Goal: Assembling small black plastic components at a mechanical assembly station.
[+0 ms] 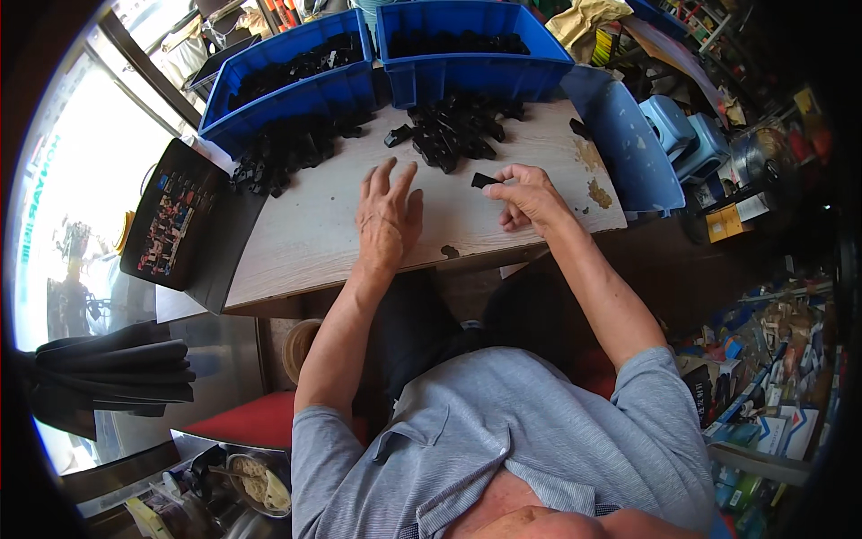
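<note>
Here's the right hand [530,198] at two o'clock, thumb and fingers nipped together on one small black piece [481,180], which pokes out toward ten o'clock over the pale tabletop [314,216]. Over at eleven, the left hand [391,217] has its fingers loosely spread with nothing in them, though whether they touch the wood I can't tell; dead ahead at twelve sits a black heap [449,135], right before a blue bin [480,79].
</note>
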Tool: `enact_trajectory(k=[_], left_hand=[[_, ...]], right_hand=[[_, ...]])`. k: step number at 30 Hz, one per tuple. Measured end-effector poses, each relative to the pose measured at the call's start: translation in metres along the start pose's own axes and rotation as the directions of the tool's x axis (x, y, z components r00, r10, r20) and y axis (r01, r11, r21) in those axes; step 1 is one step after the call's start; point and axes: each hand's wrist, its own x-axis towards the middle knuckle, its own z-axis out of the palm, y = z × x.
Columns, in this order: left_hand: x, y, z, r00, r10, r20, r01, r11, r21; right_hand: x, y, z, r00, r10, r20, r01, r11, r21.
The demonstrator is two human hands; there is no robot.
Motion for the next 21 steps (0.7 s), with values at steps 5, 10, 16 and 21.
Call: enact_trajectory(k=[5, 10, 16, 21], left_hand=[[0.02, -0.03, 0.009, 1.0, 0.007, -0.01, -0.004, 0.971, 0.237], [0.048, -0.028, 0.029, 0.988, 0.124, 0.089, -0.137, 0.978, 0.158], [0.056, -0.037, 0.034, 0.999, -0.028, -0.029, 0.028, 1.0, 0.002], [0.09, -0.052, 0.032, 0.994, -0.008, -0.11, 0.03, 0.978, 0.206]], right_hand=[[0.011, 0.007, -0.058, 0.958, 0.019, -0.287, 0.013, 0.994, 0.108], [0.034, 0.018, -0.129, 0.788, 0.057, -0.613, 0.111, 0.966, 0.232], [0.03, 0.017, -0.118, 0.731, 0.034, -0.681, 0.163, 0.961, 0.223], [0.02, 0.006, -0.07, 0.894, 0.023, -0.448, 0.06, 0.983, 0.171]])
